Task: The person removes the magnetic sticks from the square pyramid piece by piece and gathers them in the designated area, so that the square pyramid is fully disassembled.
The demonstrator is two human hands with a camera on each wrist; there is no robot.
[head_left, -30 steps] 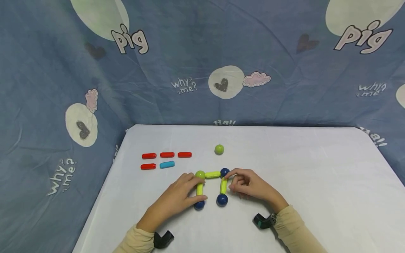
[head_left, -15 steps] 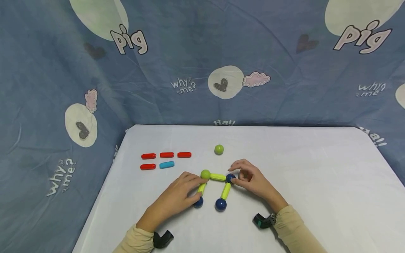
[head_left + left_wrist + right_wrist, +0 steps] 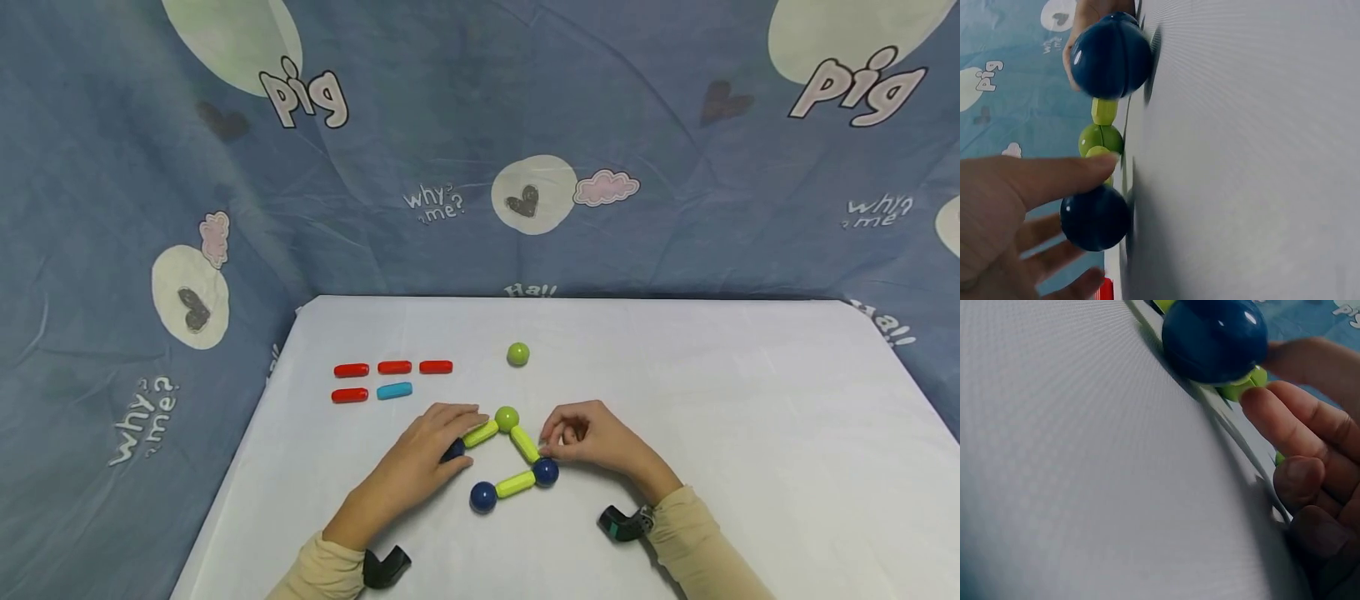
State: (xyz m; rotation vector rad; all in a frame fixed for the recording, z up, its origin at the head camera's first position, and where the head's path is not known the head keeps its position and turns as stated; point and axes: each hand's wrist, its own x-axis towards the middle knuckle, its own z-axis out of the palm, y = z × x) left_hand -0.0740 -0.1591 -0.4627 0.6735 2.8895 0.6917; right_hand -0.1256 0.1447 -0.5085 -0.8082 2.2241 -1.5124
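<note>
Chain (image 3: 524, 445), one, open-ended: three yellow-green rods and four balls, lying on the white surface (image 3: 720, 400), between both hands. Order: left blue ball (image 3: 1095, 218), rod, green corner ball (image 3: 507, 419), rod, right blue ball (image 3: 546, 472), rod, front blue ball (image 3: 483, 497). Gap between front and left blue balls.

Left hand (image 3: 427, 454): loosely grasping the chain's left end, thumb on the near side, fingers on the far side. Right hand (image 3: 592, 433): fingers curled, close against the right blue ball; cannot tell whether pinching or merely nudging.

Likely faults, by judgement:
- Parting of a joint at the right blue ball, from too sharp a bend or a sideways push.
- Swinging wide of the front blue ball, from lack of any hand on that end.
- Skewing of the whole frame, from uneven pressure between the two hands.
- Slipping of the left end, from so light a hold.

Remoter hazard: rolling of the loose green ball (image 3: 517, 354), beyond the chain, from a knock to the surface. Little threat to the red rods (image 3: 351, 370) and blue rod (image 3: 394, 391), well apart at far left.
</note>
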